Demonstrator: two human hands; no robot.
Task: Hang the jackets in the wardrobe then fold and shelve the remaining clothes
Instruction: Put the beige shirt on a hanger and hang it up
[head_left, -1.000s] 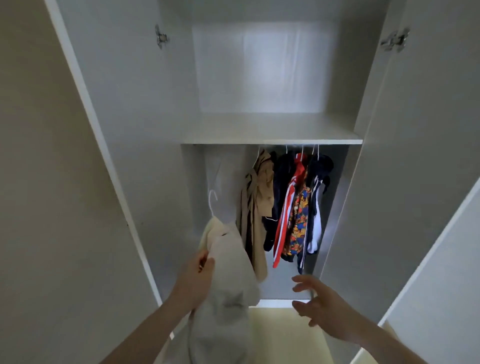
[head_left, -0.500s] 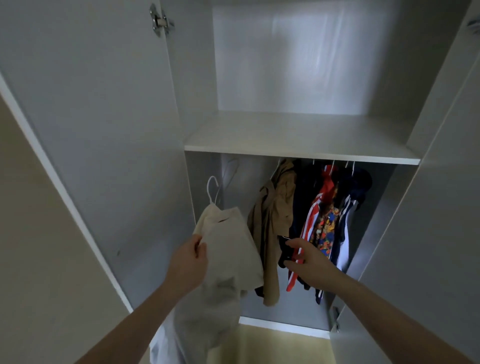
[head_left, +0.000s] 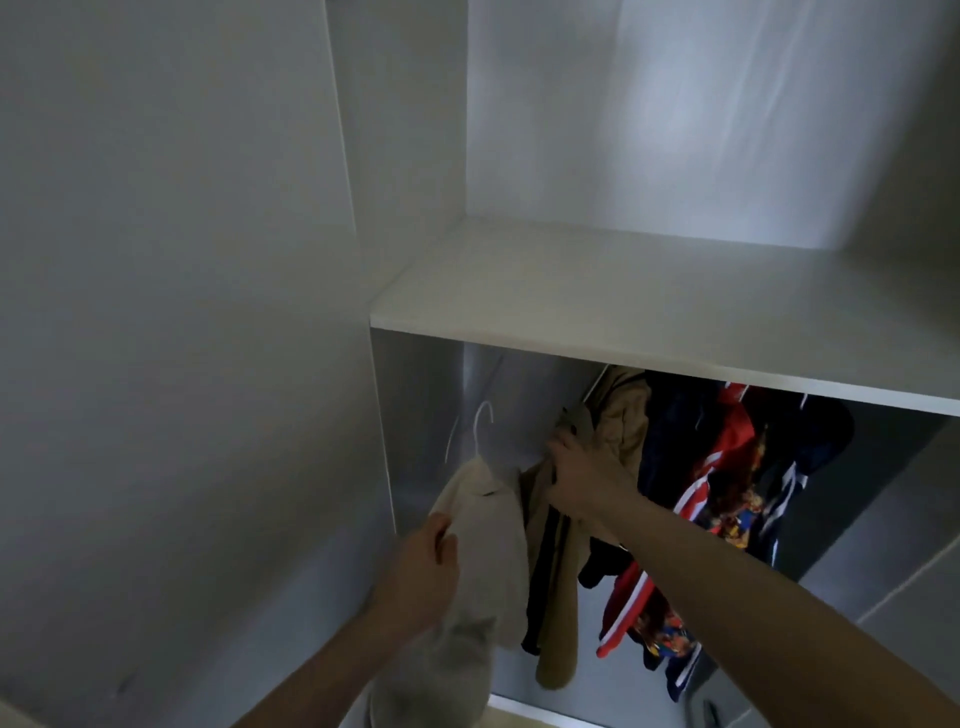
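fingers of left hand (head_left: 423, 569) grip cream jacket (head_left: 488, 525) on its hanger (head_left: 480, 423); right hand (head_left: 579, 475) clutches tan coat (head_left: 621, 421).

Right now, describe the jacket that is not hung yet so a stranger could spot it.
Look under the white wardrobe shelf, left of the hanging row. The cream jacket sits on a white hanger, held by the left hand. It is the palest garment, left of the tan coat.

Both arms reach forward, left grip (head_left: 423, 566) curled closed, right grip (head_left: 579, 475) seemingly pinching.
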